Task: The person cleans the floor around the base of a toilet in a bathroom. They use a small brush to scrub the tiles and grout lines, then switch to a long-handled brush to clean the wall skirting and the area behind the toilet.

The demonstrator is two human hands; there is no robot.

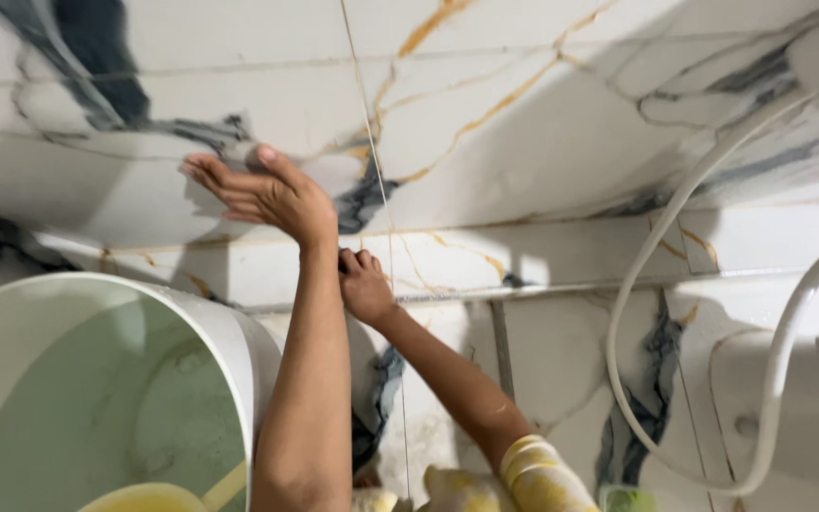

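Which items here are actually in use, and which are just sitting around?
In use:
left hand, flat on the marble wall tile
right hand, closed at the thin string line

Lying about:
white bucket
white hose

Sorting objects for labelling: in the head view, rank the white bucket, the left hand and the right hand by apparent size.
1. White bucket, clearly largest.
2. Left hand, open and spread.
3. Right hand, closed, so it looks smaller; true sizes are probably alike.
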